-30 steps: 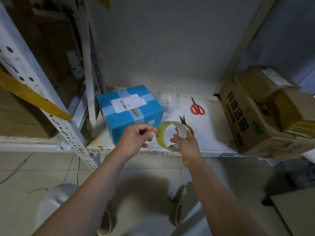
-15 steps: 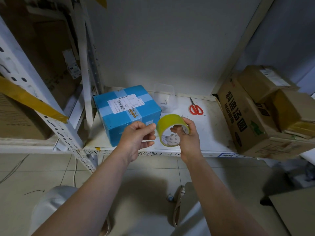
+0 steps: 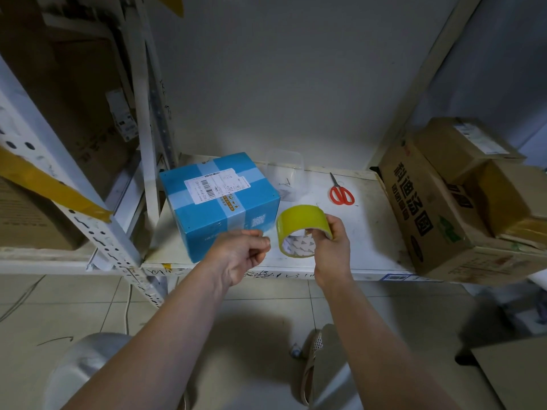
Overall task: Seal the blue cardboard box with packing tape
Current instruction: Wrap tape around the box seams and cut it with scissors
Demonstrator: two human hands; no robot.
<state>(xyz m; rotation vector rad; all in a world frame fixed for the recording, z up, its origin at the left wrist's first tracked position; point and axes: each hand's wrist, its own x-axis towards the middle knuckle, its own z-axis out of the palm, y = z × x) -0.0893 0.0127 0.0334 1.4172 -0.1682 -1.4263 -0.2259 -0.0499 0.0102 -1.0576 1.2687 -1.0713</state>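
We see our right hand [image 3: 331,247] gripping the yellow-green tape roll [image 3: 303,229] over the shelf's [image 3: 370,247] front edge, our left hand [image 3: 239,255] with fingertips pinched just beside it, on what we cannot tell, blue box [image 3: 219,202] at the shelf's left end, red scissors [image 3: 340,192] near the back edge.

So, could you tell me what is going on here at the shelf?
A person is getting ready to tape up the blue box on the white shelf. Their right hand grips the yellow tape roll, and the left hand pinches what looks like its pulled-out clear end. No new tape has reached the box yet; red scissors lie behind.
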